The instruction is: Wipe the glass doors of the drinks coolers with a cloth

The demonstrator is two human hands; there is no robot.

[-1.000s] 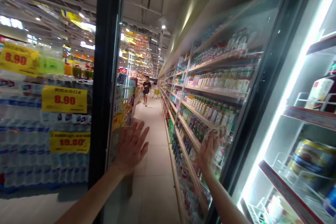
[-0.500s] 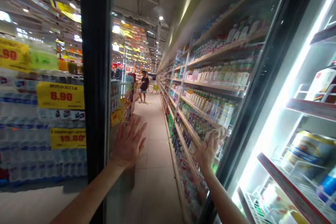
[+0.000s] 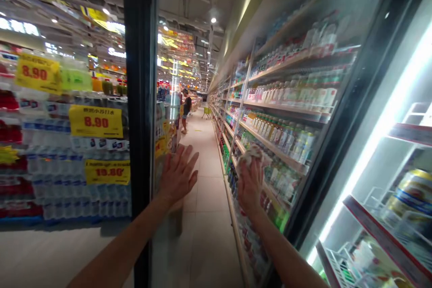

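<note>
A glass door with a black frame (image 3: 141, 99) stands swung out in front of me. My left hand (image 3: 178, 175) lies flat against its glass near the left frame bar, fingers spread and holding nothing. Lower right of centre, my right hand (image 3: 250, 184) presses a crumpled pale cloth (image 3: 253, 155) to the glass. Its fingers lie over the lower part of the cloth. Shelves of bottles show through or in the pane behind both hands.
At right, a lit cooler (image 3: 371, 180) has wire-fronted shelves with cans and packs. Stacked bottled water (image 3: 77, 162) with yellow price signs (image 3: 96, 121) stands at left. Down the aisle are a person (image 3: 186, 108) and a green cart (image 3: 206, 111).
My right hand has moved left across the glass with the cloth. My left hand stays on the pane while the view shifts. The person down the aisle has turned.
</note>
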